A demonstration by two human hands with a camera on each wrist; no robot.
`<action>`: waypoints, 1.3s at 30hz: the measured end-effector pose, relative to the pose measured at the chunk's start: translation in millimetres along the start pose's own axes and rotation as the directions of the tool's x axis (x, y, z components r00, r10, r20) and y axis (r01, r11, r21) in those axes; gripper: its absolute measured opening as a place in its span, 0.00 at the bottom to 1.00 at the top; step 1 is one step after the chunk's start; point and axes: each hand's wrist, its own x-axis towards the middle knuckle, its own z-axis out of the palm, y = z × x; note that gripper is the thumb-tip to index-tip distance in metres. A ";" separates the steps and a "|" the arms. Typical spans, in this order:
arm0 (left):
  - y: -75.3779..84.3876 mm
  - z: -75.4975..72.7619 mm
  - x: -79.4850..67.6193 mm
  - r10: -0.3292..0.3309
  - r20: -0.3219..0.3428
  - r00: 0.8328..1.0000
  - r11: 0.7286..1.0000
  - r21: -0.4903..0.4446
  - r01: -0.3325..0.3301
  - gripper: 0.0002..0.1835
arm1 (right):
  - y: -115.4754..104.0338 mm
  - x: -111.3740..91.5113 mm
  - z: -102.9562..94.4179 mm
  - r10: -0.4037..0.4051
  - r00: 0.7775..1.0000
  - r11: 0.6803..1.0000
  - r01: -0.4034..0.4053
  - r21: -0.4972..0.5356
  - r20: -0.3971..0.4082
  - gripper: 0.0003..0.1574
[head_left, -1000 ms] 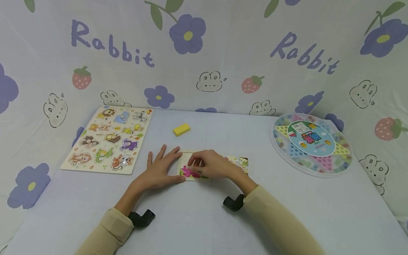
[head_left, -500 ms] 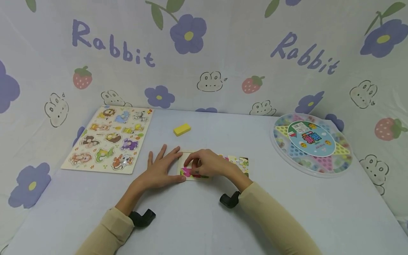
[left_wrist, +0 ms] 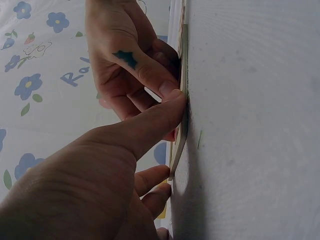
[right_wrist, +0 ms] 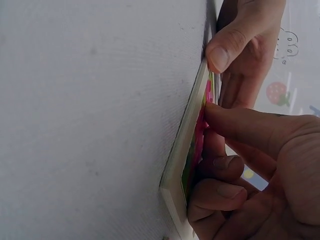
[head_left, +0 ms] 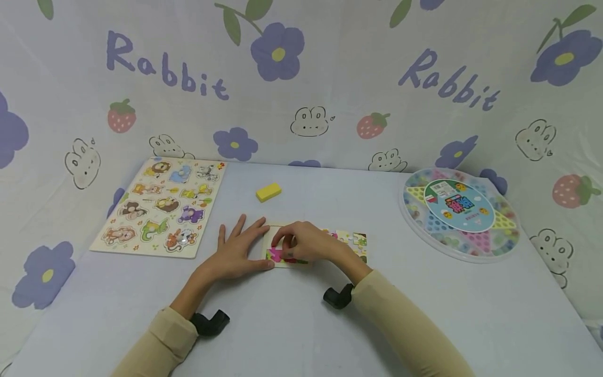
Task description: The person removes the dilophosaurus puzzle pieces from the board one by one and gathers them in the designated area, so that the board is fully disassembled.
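A small wooden puzzle board lies flat at mid-table, with pink and green printed pieces in its lower part. My left hand rests at its left end with fingers spread, the thumb touching the near corner. Over the board, my right hand bends its thumb and fingertips down onto a pink puzzle piece. In the right wrist view its thumb presses on the pink surface, with curled fingers beside it. That hand hides much of the board. Several other puzzle pieces lie together to its right.
A yellow block stands behind the board. At the left lies a larger animal puzzle board. A round Chinese checkers set sits at the right. A patterned cloth hangs behind the table.
My right hand and forearm have shifted slightly left, with fingertips staying at the pink piece. My left hand has kept its place at the board's left end.
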 end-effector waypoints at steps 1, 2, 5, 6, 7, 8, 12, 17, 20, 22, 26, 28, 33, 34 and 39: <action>0.1 0.0 -0.1 -0.001 0.000 1.000 1.000 0.000 0.001 0.48 | -0.2 -0.3 0.1 0.002 1.000 1.000 -0.002 0.004 -0.002 0.13; 0.1 0.1 -0.1 -0.001 0.000 1.000 1.000 0.000 0.001 0.48 | -0.7 -0.7 0.2 0.004 1.000 1.000 -0.004 0.009 -0.003 0.13; 0.4 0.1 -0.3 -0.002 0.000 1.000 1.000 0.000 0.002 0.48 | -2.2 -2.4 0.4 0.013 1.000 1.000 -0.013 0.023 -0.010 0.13; 0.5 0.1 -0.4 -0.002 0.001 1.000 1.000 -0.001 0.002 0.48 | -2.7 -3.0 0.4 0.014 1.000 1.000 -0.014 0.025 -0.013 0.14; 0.5 0.1 -0.5 -0.002 0.001 1.000 1.000 0.000 0.002 0.48 | -2.7 -3.3 0.7 0.014 1.000 1.000 -0.013 0.027 -0.018 0.14; 0.6 0.1 -0.5 -0.002 0.001 1.000 1.000 0.000 0.002 0.48 | -2.7 -3.6 1.0 0.012 1.000 1.000 -0.011 0.027 -0.022 0.14; 0.6 0.2 -0.9 0.000 -0.001 1.000 1.000 0.005 0.000 0.48 | -1.5 -4.0 2.3 -0.002 0.999 0.999 0.003 0.036 -0.048 0.14; 1.6 -0.2 -1.8 -0.003 -0.006 1.000 1.000 0.007 0.003 0.48 | -1.1 -4.1 3.3 -0.015 0.996 0.998 0.020 0.059 -0.086 0.12; 2.5 -0.8 -2.3 -0.002 -0.006 1.000 1.000 0.003 0.002 0.48 | -1.5 -3.9 3.8 -0.005 0.995 0.997 0.014 0.082 -0.101 0.11; 2.8 -1.0 -2.5 0.000 -0.005 1.000 1.000 0.000 0.000 0.48 | -1.6 -3.6 4.2 -0.006 0.994 0.995 0.016 0.094 -0.110 0.11; 3.2 -1.1 -2.3 0.001 -0.004 1.000 1.000 0.001 -0.001 0.48 | -1.0 -2.8 4.6 -0.023 0.992 0.994 0.035 0.102 -0.120 0.10; 3.2 -1.1 -2.2 0.002 -0.004 1.000 1.000 0.005 -0.002 0.48 | -0.6 -2.3 4.7 -0.026 0.992 0.994 0.039 0.099 -0.122 0.09; 3.2 -1.5 -2.2 0.005 0.003 1.000 1.000 0.011 -0.005 0.48 | 0.4 -1.8 4.6 0.009 0.992 0.994 0.005 0.105 -0.127 0.07; 3.2 -1.6 -2.3 0.005 0.006 1.000 1.000 0.011 -0.005 0.48 | 0.9 -2.0 4.5 0.019 0.991 0.994 -0.004 0.110 -0.130 0.07; 2.8 -1.7 -2.2 0.004 0.013 1.000 1.000 0.013 -0.004 0.49 | 3.4 -4.9 2.2 0.057 0.987 0.988 -0.035 0.150 -0.148 0.08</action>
